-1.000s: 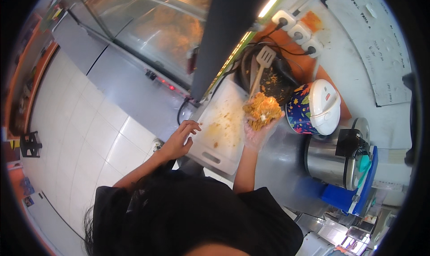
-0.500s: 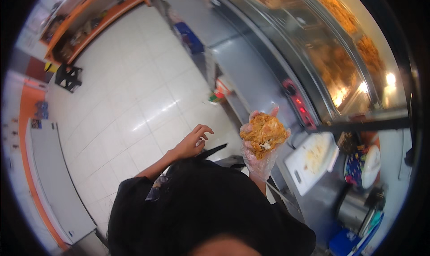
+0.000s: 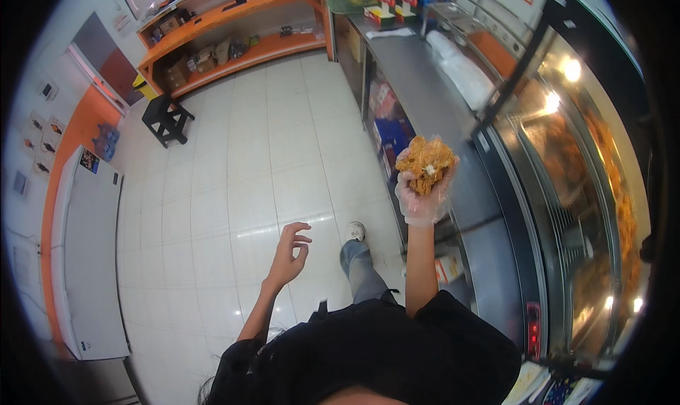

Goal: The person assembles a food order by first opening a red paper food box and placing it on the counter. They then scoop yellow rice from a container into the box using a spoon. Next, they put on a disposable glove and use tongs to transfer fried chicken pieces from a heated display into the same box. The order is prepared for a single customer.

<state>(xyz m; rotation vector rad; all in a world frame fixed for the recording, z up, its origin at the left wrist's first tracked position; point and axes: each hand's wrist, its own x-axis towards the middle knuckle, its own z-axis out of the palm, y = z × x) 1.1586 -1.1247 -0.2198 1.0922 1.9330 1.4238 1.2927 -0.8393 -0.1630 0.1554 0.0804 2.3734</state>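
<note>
A piece of golden fried chicken (image 3: 427,163) with a white torn spot rests in my right hand (image 3: 425,203), which wears a clear plastic glove. The gloved fingers curl around its underside, and the chicken hides part of them. That arm reaches forward beside the steel counter (image 3: 464,164). My left hand (image 3: 289,253) is bare and held above the floor, fingers loosely bent and apart, with nothing in it. To the right stands a lit glass display cabinet (image 3: 559,192) with more fried chicken (image 3: 623,214) inside.
Pale tiles (image 3: 227,164) cover the floor, where a black stool (image 3: 166,118) stands. A white chest freezer (image 3: 88,256) lines the left wall. An orange shelf counter (image 3: 248,69) spans the back. White wrapping (image 3: 460,69) lies on the steel counter beyond the cabinet.
My view has turned and shifted forward along the counter, so the white cutting board has mostly left the picture. The right arm now stretches farther ahead, still carrying the chicken. My left hand remains empty.
</note>
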